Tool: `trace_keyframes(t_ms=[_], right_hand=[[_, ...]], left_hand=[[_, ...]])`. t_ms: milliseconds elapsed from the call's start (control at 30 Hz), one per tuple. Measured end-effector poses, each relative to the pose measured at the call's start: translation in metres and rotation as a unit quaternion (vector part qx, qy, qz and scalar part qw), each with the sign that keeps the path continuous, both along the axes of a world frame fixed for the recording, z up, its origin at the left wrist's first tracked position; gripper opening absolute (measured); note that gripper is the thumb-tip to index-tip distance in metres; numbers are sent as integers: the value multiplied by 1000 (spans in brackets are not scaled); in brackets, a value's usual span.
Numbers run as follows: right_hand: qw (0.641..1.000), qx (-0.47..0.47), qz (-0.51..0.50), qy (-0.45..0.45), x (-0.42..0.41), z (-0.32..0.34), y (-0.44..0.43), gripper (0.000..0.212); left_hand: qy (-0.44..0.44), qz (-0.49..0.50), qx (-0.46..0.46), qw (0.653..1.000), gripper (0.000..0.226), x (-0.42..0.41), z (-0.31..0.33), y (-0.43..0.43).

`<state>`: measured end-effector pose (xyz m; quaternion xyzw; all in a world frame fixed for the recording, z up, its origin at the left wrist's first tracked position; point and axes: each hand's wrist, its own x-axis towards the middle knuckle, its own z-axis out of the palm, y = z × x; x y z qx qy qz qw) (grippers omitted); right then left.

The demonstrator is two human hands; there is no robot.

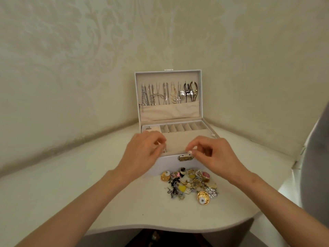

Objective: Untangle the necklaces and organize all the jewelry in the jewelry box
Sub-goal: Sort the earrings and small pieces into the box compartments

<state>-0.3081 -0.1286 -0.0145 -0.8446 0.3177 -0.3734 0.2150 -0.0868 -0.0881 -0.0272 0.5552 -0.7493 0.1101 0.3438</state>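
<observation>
Jewelry box [169, 164], open, mid-frame; necklaces [160, 94] hung in lid; loose jewelry [191, 184] below. I saw left hand [142, 152] and right hand [211, 155] curled at its front; I couldn't tell whether they held anything.

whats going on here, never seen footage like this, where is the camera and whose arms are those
There is no machine: the camera sits on a person's head, looking forward and down, so the two bare arms are that person's own. On the pale table stands an open white jewelry box; necklaces hang in a row inside its raised lid. In front of it lies a tangled pile of jewelry. The left hand and the right hand are over the box's front edge, fingers curled; the right one's fingertips pinch together near the metal clasp. Anything held is too small to see.
</observation>
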Motion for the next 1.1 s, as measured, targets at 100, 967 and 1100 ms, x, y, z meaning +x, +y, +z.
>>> trace_keyframes(t_ms=[100, 967, 1100], right_hand=[[989, -15, -28, 141, -12, -11, 6, 15], [968, -19, 22, 248, 8, -23, 15, 22], [967, -9, 31, 255, 6, -24, 15, 13]], left_hand=[[40, -21, 22, 999, 13, -16, -18, 22], [-66, -53, 53, 995, 25, 2, -44, 39], [-70, -61, 40, 995, 28, -1, -43, 41]])
